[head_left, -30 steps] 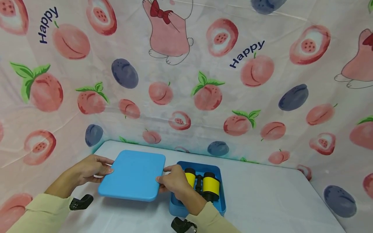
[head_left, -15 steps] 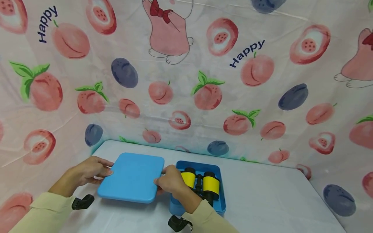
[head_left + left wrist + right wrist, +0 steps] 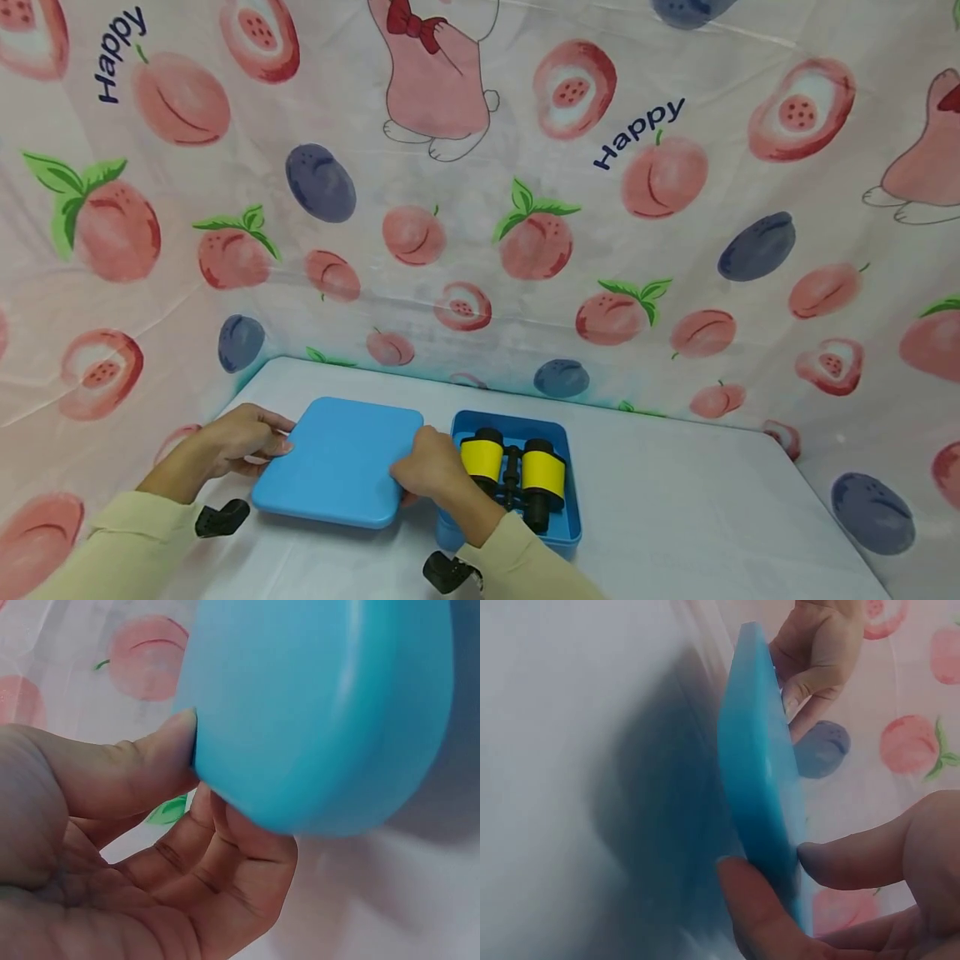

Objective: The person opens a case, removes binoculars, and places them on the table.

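Note:
Between my two hands is a flat, light-blue lid (image 3: 337, 462) with rounded corners, held a little above the white table. My left hand (image 3: 243, 442) pinches its left edge; in the left wrist view the thumb (image 3: 135, 765) lies on top and the curled fingers are underneath. The right edge is gripped by my right hand (image 3: 431, 467), whose thumb and fingers straddle the rim in the right wrist view. Just right of that hand stands an open blue box (image 3: 558, 533). Inside it lie yellow and black binoculars (image 3: 543, 477), partly overlapped by my right hand and wrist.
A white cloth covers the table (image 3: 675, 500), which stretches right of the box. Behind and to the left hangs a curtain (image 3: 465, 200) printed with peaches and a rabbit. Black wrist devices (image 3: 222, 518) sit at both sleeves.
The lid has sunk slightly toward the table and its right side has shifted a little left. My right hand has moved left with it, uncovering more of the binoculars.

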Demonstrator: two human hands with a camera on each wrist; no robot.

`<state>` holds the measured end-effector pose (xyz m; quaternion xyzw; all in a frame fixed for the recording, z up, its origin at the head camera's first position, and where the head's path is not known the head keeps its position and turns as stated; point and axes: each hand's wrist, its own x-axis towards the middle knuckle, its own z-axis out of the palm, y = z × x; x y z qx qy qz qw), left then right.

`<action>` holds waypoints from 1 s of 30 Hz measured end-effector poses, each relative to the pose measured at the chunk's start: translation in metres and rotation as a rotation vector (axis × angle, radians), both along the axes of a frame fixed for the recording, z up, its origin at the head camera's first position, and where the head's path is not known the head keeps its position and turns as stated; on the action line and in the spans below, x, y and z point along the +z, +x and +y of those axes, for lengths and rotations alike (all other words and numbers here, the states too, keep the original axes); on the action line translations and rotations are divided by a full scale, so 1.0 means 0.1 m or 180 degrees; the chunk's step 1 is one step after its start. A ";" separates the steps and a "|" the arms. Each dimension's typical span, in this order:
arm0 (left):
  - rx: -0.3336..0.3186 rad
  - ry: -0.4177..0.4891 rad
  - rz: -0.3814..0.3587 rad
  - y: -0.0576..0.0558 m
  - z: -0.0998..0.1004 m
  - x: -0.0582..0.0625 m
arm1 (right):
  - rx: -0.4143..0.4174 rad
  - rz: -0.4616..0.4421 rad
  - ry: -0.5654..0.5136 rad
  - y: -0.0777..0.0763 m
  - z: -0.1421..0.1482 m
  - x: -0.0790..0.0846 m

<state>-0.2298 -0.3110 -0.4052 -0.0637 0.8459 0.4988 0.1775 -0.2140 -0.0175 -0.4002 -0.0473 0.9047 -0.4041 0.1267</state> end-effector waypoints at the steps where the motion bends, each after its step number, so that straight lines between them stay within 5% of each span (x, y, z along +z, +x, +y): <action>1: -0.0008 0.0003 0.0000 0.00 0.00 -0.01 | 0.0009 0.0004 0.0041 0.00 -0.01 0.00; 14: 0.0031 -0.0031 -0.0077 0.00 -0.03 -0.08 | 0.0129 0.0063 0.0296 -0.01 -0.08 -0.03; 30: 0.0132 -0.0084 -0.0190 0.02 -0.11 -0.10 | 0.0046 -0.0118 0.0180 -0.03 -0.21 -0.10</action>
